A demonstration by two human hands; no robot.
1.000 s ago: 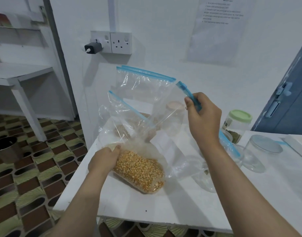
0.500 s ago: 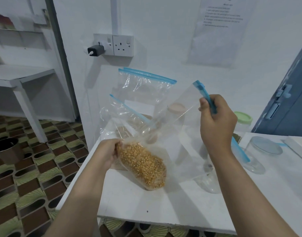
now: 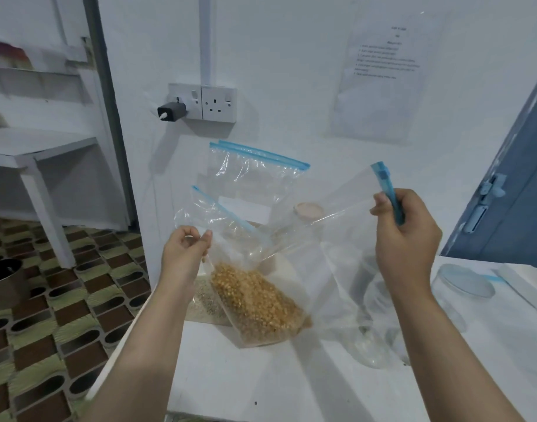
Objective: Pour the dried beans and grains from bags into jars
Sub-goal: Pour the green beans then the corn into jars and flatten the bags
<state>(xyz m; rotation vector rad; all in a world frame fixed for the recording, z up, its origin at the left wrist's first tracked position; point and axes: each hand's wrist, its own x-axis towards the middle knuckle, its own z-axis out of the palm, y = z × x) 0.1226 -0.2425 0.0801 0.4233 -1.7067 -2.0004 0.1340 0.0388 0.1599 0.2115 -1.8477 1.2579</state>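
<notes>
Two hands share one clear zip bag [image 3: 291, 260], lifted over white table [image 3: 230, 376]. Left hand [image 3: 183, 254] pinches bag's lower left corner; right hand [image 3: 405, 236] grips blue zip strip at upper right. Yellow kernels [image 3: 258, 303] pooled in bag's low end, between hands, nearer left. Clear jar [image 3: 367, 306] under right wrist.

Wall socket [image 3: 218, 103]: double, black charger [image 3: 171, 112] plugged in left
Printed notice [image 3: 383, 74]: on wall
Door [image 3: 510, 190]: blue, right
Metal pot [image 3: 4, 283]: on patterned floor [image 3: 63, 315]
</notes>
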